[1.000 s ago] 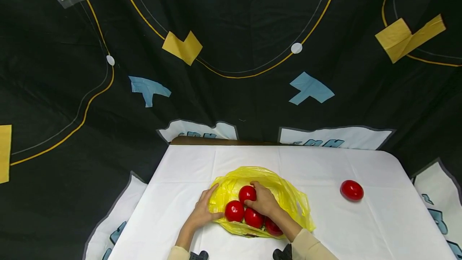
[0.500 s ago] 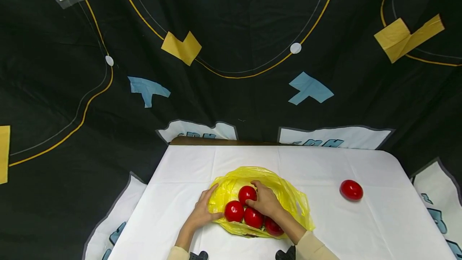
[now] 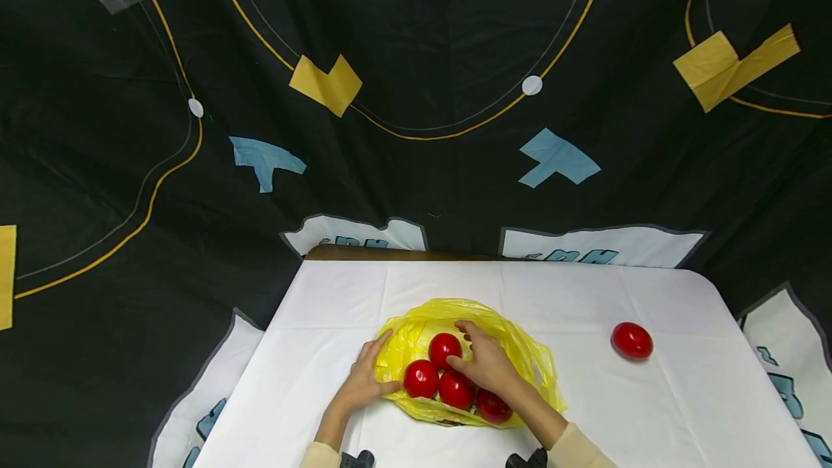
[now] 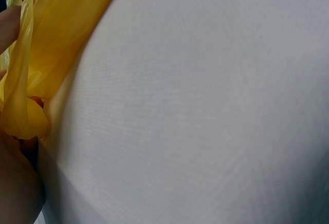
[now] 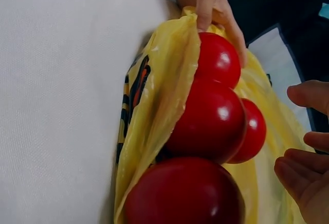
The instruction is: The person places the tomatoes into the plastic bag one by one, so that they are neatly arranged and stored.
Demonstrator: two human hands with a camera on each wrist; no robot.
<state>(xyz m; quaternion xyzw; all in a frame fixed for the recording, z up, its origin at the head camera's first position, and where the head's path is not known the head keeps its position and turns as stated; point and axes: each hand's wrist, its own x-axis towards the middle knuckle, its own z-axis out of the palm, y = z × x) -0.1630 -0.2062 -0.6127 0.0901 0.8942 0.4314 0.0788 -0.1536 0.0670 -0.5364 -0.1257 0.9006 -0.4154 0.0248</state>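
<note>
A yellow plastic bag (image 3: pixel 477 311) lies spread on the white-covered table, its mouth wide. Several glossy red balls (image 3: pixel 421 379) sit bunched together inside it. My left hand (image 3: pixel 360 387) holds the bag's left edge, with the plastic between thumb and fingers in the left wrist view. Over the bag, my right hand (image 3: pixel 489 365) hovers beside the back ball (image 3: pixel 445 349), fingers spread and apart from it. The right wrist view shows a gap between those fingertips (image 5: pixel 290 175) and the balls (image 5: pixel 211 121).
One more red ball (image 3: pixel 632 341) rests on the white tablecloth (image 3: pixel 585 410) to the right of the bag. A black cloth (image 3: pixel 442 186) with yellow and blue patches hangs behind the table's far edge.
My right hand has let go of the back ball and drawn slightly away to the right. The left hand has stayed at the bag's edge.
</note>
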